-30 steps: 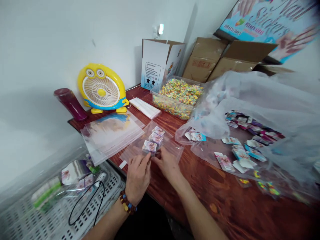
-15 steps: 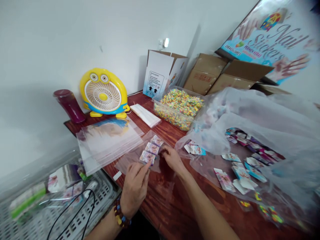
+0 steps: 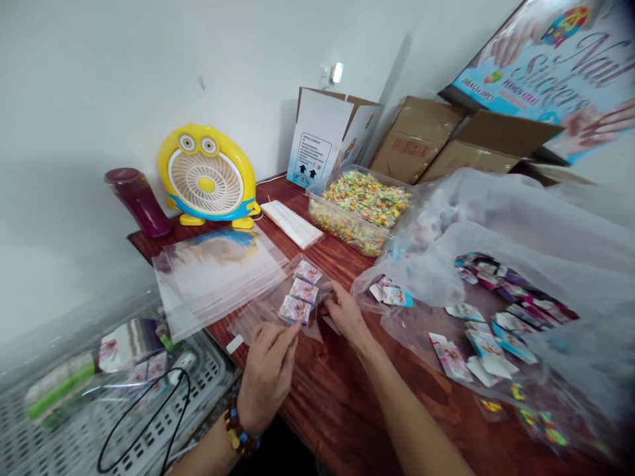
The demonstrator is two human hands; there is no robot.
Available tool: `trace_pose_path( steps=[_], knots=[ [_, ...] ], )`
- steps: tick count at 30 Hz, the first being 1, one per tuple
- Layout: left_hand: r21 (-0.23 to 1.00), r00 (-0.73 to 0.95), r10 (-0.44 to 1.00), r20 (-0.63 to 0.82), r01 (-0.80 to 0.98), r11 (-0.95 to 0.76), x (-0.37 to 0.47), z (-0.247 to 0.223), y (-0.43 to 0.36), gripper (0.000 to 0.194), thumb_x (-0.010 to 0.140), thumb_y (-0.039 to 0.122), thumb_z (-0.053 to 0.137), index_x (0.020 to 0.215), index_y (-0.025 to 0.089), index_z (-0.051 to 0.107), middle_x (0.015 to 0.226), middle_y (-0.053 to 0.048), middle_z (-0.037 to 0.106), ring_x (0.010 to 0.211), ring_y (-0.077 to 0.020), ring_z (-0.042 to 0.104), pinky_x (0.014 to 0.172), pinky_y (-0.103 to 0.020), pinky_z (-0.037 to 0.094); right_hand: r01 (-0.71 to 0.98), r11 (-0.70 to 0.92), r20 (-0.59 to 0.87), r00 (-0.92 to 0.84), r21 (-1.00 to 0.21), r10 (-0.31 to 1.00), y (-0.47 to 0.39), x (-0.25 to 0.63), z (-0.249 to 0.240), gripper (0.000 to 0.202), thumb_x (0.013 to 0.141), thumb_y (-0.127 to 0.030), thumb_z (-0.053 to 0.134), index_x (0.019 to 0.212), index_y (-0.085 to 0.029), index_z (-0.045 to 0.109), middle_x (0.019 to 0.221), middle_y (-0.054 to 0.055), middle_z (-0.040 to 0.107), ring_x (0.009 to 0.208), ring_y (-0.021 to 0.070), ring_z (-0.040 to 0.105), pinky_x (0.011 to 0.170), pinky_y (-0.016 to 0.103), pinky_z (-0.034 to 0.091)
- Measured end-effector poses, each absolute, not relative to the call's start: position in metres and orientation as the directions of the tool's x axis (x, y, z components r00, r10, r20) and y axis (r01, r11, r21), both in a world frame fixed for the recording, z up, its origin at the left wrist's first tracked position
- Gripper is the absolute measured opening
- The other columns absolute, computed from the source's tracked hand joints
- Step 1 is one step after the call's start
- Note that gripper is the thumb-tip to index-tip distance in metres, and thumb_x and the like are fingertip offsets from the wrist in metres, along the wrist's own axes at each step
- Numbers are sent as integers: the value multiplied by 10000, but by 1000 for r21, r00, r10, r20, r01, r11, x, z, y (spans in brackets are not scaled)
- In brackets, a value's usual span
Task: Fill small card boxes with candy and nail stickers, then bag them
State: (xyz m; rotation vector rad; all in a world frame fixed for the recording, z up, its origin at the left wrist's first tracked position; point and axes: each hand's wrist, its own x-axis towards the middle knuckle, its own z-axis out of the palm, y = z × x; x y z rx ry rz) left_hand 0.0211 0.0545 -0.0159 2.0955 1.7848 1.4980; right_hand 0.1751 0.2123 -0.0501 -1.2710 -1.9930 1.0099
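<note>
Three small printed boxes (image 3: pixel 303 291) lie in a slanting row on a clear plastic bag (image 3: pixel 258 314) at the table's middle. My left hand (image 3: pixel 268 363), wearing a beaded bracelet (image 3: pixel 238 423), has its fingers stretched forward. Its index fingertip touches the nearest box. On the right side of the row, my right hand (image 3: pixel 344 312) pinches the edge of the clear bag between thumb and fingers. Part of that grip is hidden behind the hand. A stack of larger clear plastic sheets or bags (image 3: pixel 218 284) lies to the left.
A yellow fan (image 3: pixel 207 175) and a dark red bottle (image 3: pixel 139 201) stand at the back left. Behind my hands is a tub of colourful small packets (image 3: pixel 360 211). On the right, a translucent sack (image 3: pixel 476 231) holds printed boxes. A grey crate (image 3: pixel 208 370) sits lower left.
The row of boxes has become slightly straighter, its far box shifting left. My hands stay nearly in place, with the right still at the bag's edge. The whole view has shifted a little.
</note>
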Motion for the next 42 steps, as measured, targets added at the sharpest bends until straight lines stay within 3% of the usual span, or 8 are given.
trace_pose_path(
  steps=[11, 14, 19, 24, 28, 32, 36, 42],
  knots=[
    [539, -102, 755, 648, 761, -360, 22, -11, 56, 308, 911, 70, 507, 1197, 167, 568, 905, -56, 604, 865, -174, 534, 809, -350, 448, 534, 511, 254, -482, -674, 839, 211, 173, -26, 478, 806, -108, 378, 1205, -230, 611, 1054, 51, 682, 942, 196, 633, 854, 343, 481],
    [540, -108, 759, 642, 766, -348, 21, -11, 55, 304, 917, 79, 501, 1198, 178, 566, 903, -54, 610, 858, -175, 541, 802, -351, 446, 498, 435, 205, -450, -750, 869, 209, 176, -31, 407, 804, -125, 386, 1121, -209, 629, 977, 48, 688, 847, 179, 644, 758, 304, 501],
    [552, -113, 764, 636, 758, -348, 20, -11, 53, 309, 913, 83, 503, 1195, 186, 573, 920, -56, 627, 873, -180, 564, 828, -354, 451, 465, 249, -22, -503, -849, 864, 202, 179, -34, 238, 754, -189, 510, 948, -174, 647, 779, 12, 675, 586, 136, 581, 571, 243, 464],
    [565, -115, 770, 627, 747, -349, 22, -9, 54, 295, 911, 83, 504, 1175, 180, 591, 886, -49, 624, 845, -173, 566, 815, -342, 454, 597, 216, -124, -475, -773, 871, 203, 170, -25, 114, 768, -268, 587, 749, -215, 686, 650, -14, 672, 606, 144, 597, 578, 224, 422],
    [565, -101, 770, 630, 741, -364, 22, -9, 55, 286, 908, 76, 506, 1161, 175, 593, 882, -46, 622, 838, -167, 566, 812, -336, 455, 691, 175, -178, -408, -702, 895, 201, 157, -21, 257, 824, -341, 553, 629, -220, 671, 521, -15, 613, 543, 144, 588, 542, 221, 378],
    [559, -101, 772, 627, 749, -356, 21, -10, 55, 277, 907, 80, 512, 1156, 170, 593, 912, -56, 626, 873, -173, 565, 825, -342, 456, 700, 149, -204, -394, -698, 896, 202, 147, -20, 322, 851, -344, 509, 602, -206, 660, 473, -15, 577, 486, 140, 572, 506, 225, 350],
    [563, -112, 775, 622, 752, -343, 19, -12, 54, 290, 912, 91, 506, 1175, 189, 583, 953, -63, 636, 914, -182, 572, 847, -360, 465, 664, 133, -223, -423, -736, 878, 203, 147, -22, 231, 833, -259, 504, 724, -201, 699, 547, -26, 623, 467, 114, 576, 500, 210, 381],
    [579, -144, 777, 613, 752, -316, 15, -11, 50, 313, 913, 98, 503, 1198, 201, 578, 935, -56, 639, 892, -180, 583, 838, -355, 478, 413, 129, -96, -482, -901, 871, 178, 165, -19, 245, 843, -353, 517, 737, -175, 648, 665, -3, 636, 545, 115, 580, 513, 210, 432]
  ],
)
